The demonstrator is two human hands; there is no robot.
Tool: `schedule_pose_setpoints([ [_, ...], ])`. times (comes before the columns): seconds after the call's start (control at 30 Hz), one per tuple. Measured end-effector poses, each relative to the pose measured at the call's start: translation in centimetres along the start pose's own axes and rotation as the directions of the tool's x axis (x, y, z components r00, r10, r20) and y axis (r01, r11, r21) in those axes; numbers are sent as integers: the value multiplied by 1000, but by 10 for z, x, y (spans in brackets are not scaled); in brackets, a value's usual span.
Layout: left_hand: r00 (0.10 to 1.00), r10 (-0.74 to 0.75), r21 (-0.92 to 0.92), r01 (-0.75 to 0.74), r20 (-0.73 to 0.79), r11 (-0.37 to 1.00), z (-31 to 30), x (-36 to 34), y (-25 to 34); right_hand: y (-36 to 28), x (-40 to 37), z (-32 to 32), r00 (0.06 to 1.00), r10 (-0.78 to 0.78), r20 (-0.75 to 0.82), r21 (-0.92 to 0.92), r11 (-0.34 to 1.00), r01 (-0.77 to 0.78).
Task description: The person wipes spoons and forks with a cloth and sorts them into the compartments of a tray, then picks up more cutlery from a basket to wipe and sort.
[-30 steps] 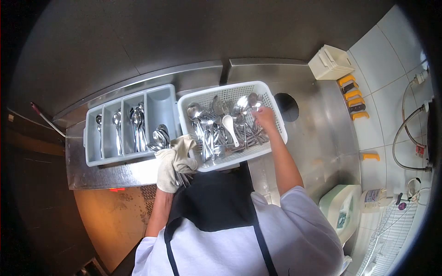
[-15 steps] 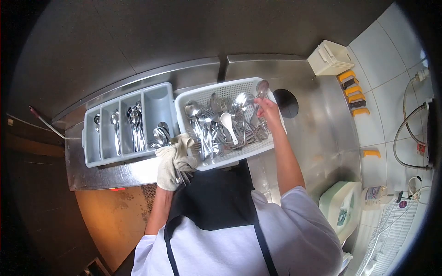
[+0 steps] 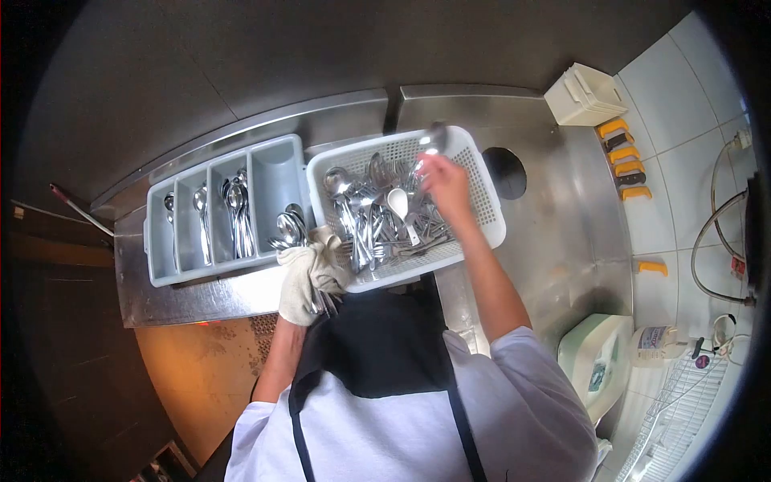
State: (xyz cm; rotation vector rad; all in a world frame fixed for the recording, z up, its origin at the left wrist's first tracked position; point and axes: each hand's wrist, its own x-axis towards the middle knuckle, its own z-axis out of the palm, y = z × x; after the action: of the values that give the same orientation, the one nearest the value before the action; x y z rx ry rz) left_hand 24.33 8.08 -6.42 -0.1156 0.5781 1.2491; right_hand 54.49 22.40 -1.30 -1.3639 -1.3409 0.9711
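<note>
While cutlery (image 3: 377,229) fills the basket (image 3: 491,218), right hand (image 3: 446,186) holds a spoon (image 3: 434,138).

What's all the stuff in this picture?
Counter: one, steel, under everything.
Basket: one, white, middle of counter.
Cutlery: many pieces, silver, inside basket.
Tray: one, grey, four compartments, left of basket.
Box: one, cream, far right corner.
Bottle: one, white, right.
Cloth: one, beige, at basket's near corner.
Spoon bundle: one, silver, in cloth.
Spoon: one, silver, above basket's far rim.
Left hand: cloth-covered, grip on spoon bundle.
Right hand: grip on spoon.
</note>
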Motion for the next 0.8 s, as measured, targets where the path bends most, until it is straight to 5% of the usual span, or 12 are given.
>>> schedule_pose_setpoints([
  [0.17, 994, -41, 187, 60, -102, 981, 55, -25, 3, -8, -16, 72, 916, 173, 363, 128, 964, -233],
  [0.27, 1000, -28, 159, 27, 3, 987, 24, -12, 5, -8, -13, 59, 973, -33, 228, -396, 910, 124],
  [0.37, 1000, 13, -5, -13, 6, 1000, 4, -2, 12, 17, -3, 10, 995, 62, 81, -812, 583, 30],
  [0.47, 994, 34, -164, -51, -101, 985, 0, -3, 13, 56, -7, -26, 954, 293, 59, -903, 423, -74],
  [0.5, 997, -55, -571, 77, 55, 817, 6, -6, 14, 70, -10, -32, 929, 361, 77, -913, 400, -80],
  [0.53, 966, -145, -913, 252, 215, 320, 12, -10, 16, 79, -12, -36, 932, 356, 68, -888, 447, -106],
  [0.57, 904, -227, -931, 342, 363, -129, 22, -14, 17, 87, -13, -38, 934, 351, 59, -859, 495, -132],
  [0.6, 896, -206, -909, 344, 393, -237, 35, -18, 14, 95, -14, -40, 937, 347, 51, -826, 542, -156],
  [0.7, 892, -244, -907, 309, 380, -285, 42, -18, 16, 125, -9, -51, 944, 330, 10, -757, 619, -209],
  [0.8, 854, -326, -866, 245, 405, -435, 46, -18, 17, 108, -13, -60, 803, 594, 50, -403, 747, -528],
])
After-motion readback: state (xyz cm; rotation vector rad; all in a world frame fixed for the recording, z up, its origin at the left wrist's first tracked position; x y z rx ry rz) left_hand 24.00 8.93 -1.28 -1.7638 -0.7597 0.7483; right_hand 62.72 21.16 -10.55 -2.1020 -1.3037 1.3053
